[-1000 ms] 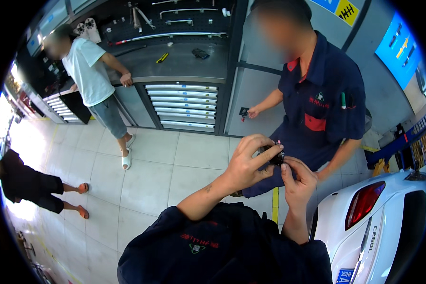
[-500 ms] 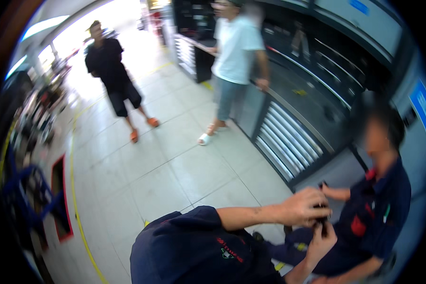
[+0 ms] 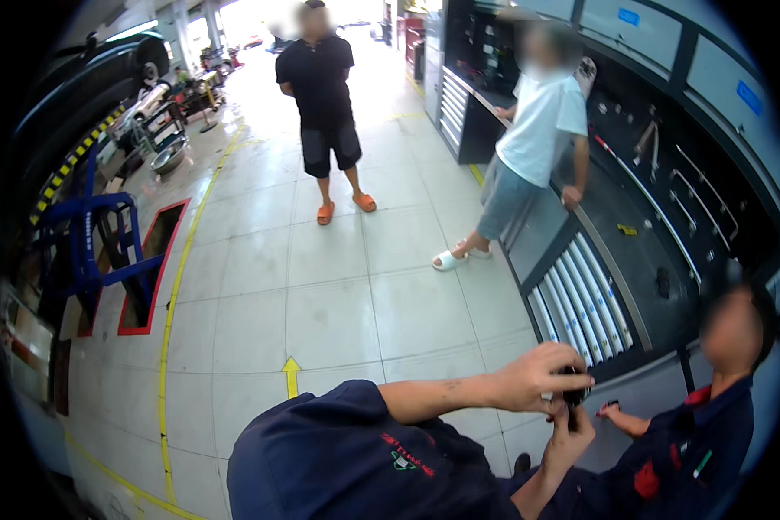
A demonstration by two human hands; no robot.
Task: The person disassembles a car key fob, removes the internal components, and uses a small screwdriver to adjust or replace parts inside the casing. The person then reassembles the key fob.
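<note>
My left hand [image 3: 544, 378] curls over a small dark round thing with a shiny edge [image 3: 574, 392]; its kind is not clear from here. From below, my right hand [image 3: 567, 438] meets it with thumb and fingers pinched together at its underside. Both hands are held close together at the lower right, in front of a grey cabinet. The fingers hide part of the dark thing. My left forearm comes out of a navy short sleeve [image 3: 321, 442].
A co-worker in navy [image 3: 711, 442] is close at the right, one hand reaching forward. A person in white [image 3: 546, 121] leans on the workbench [image 3: 624, 251]; another in black [image 3: 319, 91] stands farther off. At left are a blue metal frame [image 3: 87, 234] and a red-edged floor opening [image 3: 166, 230].
The view has swung, so the people and bench appear farther right. Both my hands stay together at the dark round thing, which shows more plainly now.
</note>
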